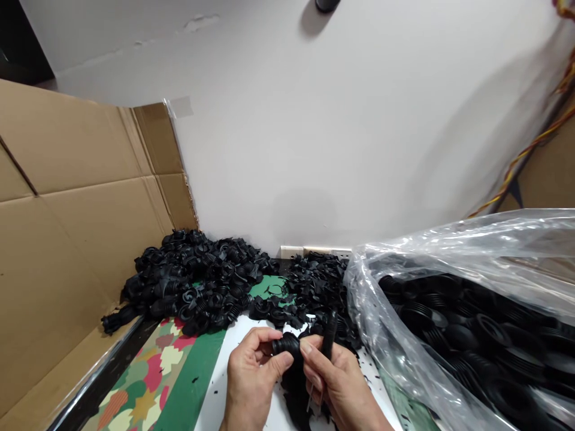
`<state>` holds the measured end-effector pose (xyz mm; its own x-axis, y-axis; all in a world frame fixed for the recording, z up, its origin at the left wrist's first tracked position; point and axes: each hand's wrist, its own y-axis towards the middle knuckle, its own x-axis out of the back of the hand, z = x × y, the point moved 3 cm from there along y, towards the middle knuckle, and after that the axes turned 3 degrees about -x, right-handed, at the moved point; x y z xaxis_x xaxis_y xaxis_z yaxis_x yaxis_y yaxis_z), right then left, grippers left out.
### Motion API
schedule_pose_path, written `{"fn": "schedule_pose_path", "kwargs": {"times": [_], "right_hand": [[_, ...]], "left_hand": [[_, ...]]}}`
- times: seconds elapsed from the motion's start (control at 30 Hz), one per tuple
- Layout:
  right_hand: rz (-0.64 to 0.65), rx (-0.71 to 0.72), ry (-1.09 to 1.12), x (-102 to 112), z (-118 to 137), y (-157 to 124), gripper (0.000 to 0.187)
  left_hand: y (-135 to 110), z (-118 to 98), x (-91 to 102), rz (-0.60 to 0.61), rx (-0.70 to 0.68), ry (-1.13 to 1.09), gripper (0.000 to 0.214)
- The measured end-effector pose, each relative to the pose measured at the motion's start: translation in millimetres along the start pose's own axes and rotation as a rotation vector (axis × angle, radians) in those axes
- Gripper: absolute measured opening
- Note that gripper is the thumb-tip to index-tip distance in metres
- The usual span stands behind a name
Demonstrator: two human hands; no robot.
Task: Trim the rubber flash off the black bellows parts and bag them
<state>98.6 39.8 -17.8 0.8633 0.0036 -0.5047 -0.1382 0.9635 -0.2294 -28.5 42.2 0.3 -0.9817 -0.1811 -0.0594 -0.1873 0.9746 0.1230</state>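
Note:
Between the thumb and fingers of my left hand (254, 371) is a small ribbed black rubber bellows (286, 343), held at its left side. My right hand (335, 377) is closed around a black-handled tool (330, 334). The tool's handle points up past the index finger, and a thin metal part shows below the fingers. The right thumb and index fingertip also pinch at the bellows' right edge. Under both hands lie black rubber scraps (295, 395) on a white sheet (220, 383).
A large heap of ribbed black rubber pieces (202, 278) lies at the back left, beside a cardboard panel (81, 155). Black trimmings (317, 284) are piled near the wall sockets (291, 252). On the right, a clear plastic bag (366, 287) holds many bellows.

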Motion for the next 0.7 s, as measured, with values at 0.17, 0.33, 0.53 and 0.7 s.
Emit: {"fn": "schedule_pose_path", "kwargs": {"times": [0.17,0.33,0.53,0.7], "right_hand": [[0.013,0.015,-0.030,1.7,-0.5,1.7,0.048],[0.008,0.041,-0.056,4.4,-4.1,3.6,0.046],[0.047,0.069,-0.123,2.3,-4.3,3.1,0.047],[0.052,0.044,-0.247,2.2,5.8,-0.3,0.049]], "left_hand": [[-0.7,-2.1,1.3,0.109,-0.099,0.160,0.019],[-3.4,-8.2,-0.3,0.215,-0.377,0.369,0.018],[-3.8,0.2,0.8,0.146,-0.360,0.385,0.013],[-5.9,-5.4,-2.2,0.153,-0.443,0.429,0.011]]}}
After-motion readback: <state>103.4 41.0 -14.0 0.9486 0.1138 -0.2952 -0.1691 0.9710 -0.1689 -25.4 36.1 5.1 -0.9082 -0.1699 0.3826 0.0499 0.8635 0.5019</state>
